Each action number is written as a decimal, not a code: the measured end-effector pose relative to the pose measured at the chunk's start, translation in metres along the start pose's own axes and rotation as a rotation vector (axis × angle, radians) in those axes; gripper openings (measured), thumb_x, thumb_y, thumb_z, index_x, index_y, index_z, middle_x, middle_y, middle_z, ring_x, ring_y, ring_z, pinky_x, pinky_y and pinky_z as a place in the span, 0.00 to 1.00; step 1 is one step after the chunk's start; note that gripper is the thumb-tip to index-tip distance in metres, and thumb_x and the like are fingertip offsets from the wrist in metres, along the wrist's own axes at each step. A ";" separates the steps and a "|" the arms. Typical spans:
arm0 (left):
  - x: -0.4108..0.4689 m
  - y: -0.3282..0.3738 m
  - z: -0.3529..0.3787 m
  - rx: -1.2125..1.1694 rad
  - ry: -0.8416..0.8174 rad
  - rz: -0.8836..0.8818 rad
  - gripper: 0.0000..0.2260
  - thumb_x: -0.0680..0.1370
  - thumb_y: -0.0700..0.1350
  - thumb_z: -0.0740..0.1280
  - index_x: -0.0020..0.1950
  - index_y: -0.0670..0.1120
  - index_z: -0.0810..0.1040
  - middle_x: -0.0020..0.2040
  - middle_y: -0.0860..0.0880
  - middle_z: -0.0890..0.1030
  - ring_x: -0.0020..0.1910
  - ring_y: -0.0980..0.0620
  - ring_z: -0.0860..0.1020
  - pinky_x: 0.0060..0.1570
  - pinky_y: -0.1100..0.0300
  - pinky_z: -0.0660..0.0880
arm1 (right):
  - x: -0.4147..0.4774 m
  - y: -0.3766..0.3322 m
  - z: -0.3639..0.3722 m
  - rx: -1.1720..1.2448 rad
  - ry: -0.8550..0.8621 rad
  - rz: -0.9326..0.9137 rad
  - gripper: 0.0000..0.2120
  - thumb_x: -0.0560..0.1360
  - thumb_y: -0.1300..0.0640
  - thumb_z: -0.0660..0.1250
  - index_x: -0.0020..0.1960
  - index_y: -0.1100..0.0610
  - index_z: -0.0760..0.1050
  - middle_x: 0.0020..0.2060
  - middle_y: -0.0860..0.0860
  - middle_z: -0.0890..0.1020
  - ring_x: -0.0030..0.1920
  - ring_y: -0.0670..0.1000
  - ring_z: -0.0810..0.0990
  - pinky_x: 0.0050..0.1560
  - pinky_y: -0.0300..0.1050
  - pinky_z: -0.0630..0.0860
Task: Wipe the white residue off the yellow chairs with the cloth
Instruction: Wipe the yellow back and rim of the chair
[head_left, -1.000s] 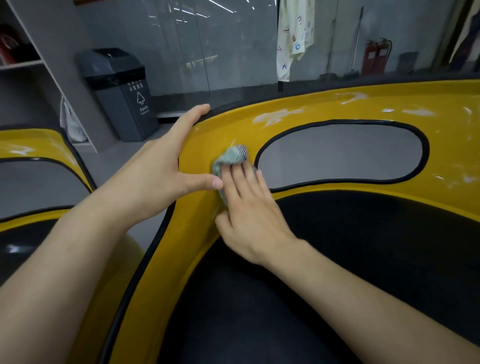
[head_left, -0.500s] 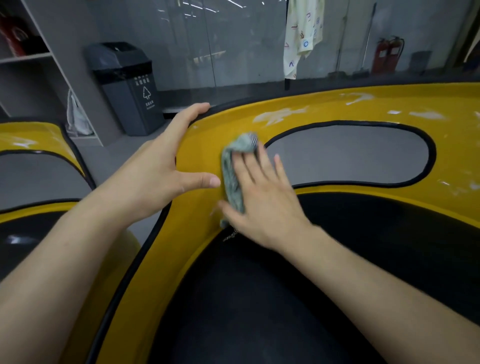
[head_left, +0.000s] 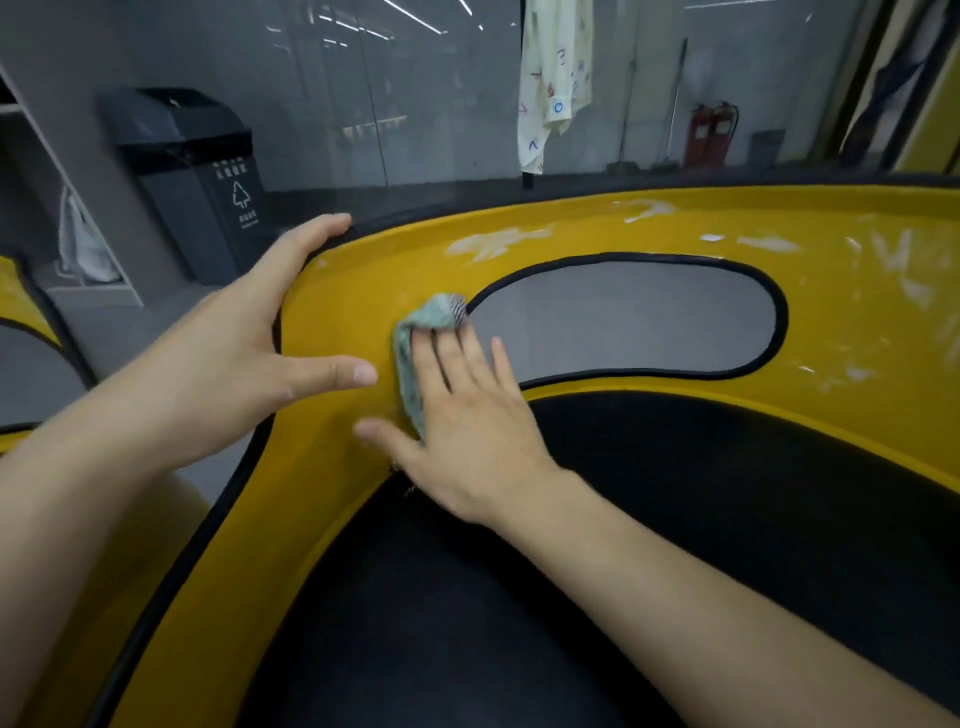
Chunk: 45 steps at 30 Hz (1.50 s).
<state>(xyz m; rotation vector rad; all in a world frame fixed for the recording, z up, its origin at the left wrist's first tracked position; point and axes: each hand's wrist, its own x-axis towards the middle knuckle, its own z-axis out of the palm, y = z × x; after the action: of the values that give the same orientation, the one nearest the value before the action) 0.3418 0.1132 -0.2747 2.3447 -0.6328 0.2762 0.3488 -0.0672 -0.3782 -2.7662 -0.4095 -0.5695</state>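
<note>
Both forearms reach in from the bottom edge. The right hand (head_left: 467, 426) lies flat on the yellow chair (head_left: 332, 312) shell, its fingers (head_left: 452, 358) straight and slightly spread, pressing the cloth (head_left: 436, 314) against it; most of the cloth is hidden under the palm, with a bunched end showing past the fingertips. Left of that thumb, the left hand (head_left: 223, 364) braces the shell's edge, thumb straight on the inner face, fingers (head_left: 306, 244) extended together along the black rim. Beyond the right fingertips, white residue (head_left: 493, 241) streaks the upper band. Farther left, a dark bin (head_left: 182, 171) is blurred.
</note>
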 end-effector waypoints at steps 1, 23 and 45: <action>0.000 0.000 0.001 0.004 -0.002 0.002 0.43 0.61 0.60 0.75 0.69 0.78 0.56 0.61 0.77 0.68 0.60 0.67 0.73 0.64 0.47 0.74 | 0.012 0.004 -0.007 -0.008 0.080 0.026 0.45 0.77 0.27 0.43 0.81 0.56 0.37 0.81 0.53 0.42 0.79 0.52 0.36 0.78 0.59 0.39; -0.002 0.002 -0.003 -0.017 -0.021 -0.031 0.40 0.68 0.57 0.75 0.74 0.73 0.57 0.65 0.67 0.72 0.59 0.62 0.76 0.61 0.47 0.76 | -0.058 -0.064 0.015 0.064 -0.482 -0.035 0.48 0.74 0.24 0.39 0.81 0.57 0.40 0.81 0.53 0.43 0.79 0.52 0.37 0.75 0.59 0.31; -0.002 0.000 -0.005 0.044 -0.028 -0.026 0.38 0.75 0.51 0.74 0.76 0.69 0.55 0.68 0.63 0.70 0.54 0.51 0.80 0.57 0.45 0.77 | -0.050 -0.045 0.014 0.003 -0.530 -0.048 0.50 0.71 0.21 0.38 0.81 0.53 0.40 0.81 0.51 0.43 0.79 0.52 0.37 0.76 0.63 0.33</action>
<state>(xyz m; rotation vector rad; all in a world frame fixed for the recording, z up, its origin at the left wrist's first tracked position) 0.3394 0.1172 -0.2716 2.4012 -0.6156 0.2481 0.2946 -0.0322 -0.4021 -2.8822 -0.5850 0.1698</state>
